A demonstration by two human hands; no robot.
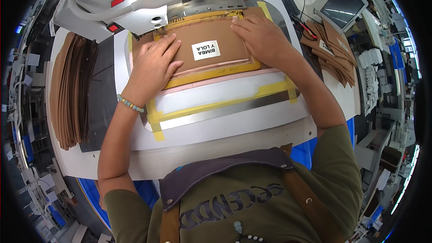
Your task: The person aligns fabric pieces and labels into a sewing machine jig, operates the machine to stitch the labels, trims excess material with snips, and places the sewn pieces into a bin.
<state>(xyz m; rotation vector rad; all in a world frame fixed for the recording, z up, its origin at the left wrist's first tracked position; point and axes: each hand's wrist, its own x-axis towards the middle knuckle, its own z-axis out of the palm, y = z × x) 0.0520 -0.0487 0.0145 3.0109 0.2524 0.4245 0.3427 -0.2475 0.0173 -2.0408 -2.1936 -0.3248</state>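
A flat brown panel [185,49] with a white printed label [206,50] lies inside a yellow-edged template frame [216,71] below the head of a machine. My left hand [155,63] rests on the panel's left side, fingers spread, thumb lying on the brown surface. At the far right corner, my right hand [263,40] lies with its fingers stretched over the panel's edge. Neither hand is wrapped round anything. The frame's left edge is partly hidden under my left hand and forearm.
The white machine head [94,0] overhangs the far left. A stack of brown pieces [69,92] stands at the left table edge, and loose brown pieces [330,51] lie at the right beneath a tilted screen [344,2]. Yellow tape [198,110] borders the white sheet nearer me.
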